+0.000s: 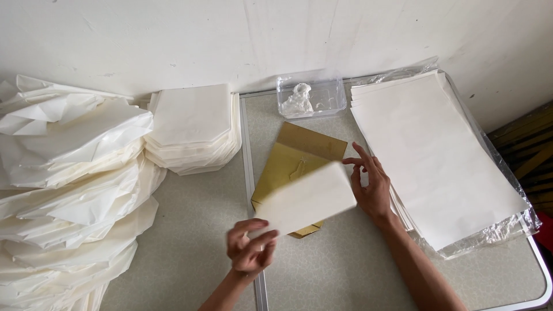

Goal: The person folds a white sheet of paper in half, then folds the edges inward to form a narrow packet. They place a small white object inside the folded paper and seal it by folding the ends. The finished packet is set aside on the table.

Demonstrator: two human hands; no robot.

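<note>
My left hand [249, 245] pinches the near left corner of a white folded sheet of paper [305, 198] and holds it just above the table; the hand and sheet are blurred by motion. My right hand [370, 184] has its fingers spread at the sheet's right edge, touching or almost touching it. Under the sheet lies a flat yellow-brown cardboard template [294, 158] on the grey table [196, 242].
A tall stack of large white sheets [438, 155] in clear plastic wrap fills the right side. A stack of folded white pieces [193, 126] sits at the back, loose folded white paper heaps [69, 184] on the left. A clear plastic tub [311, 95] stands by the wall.
</note>
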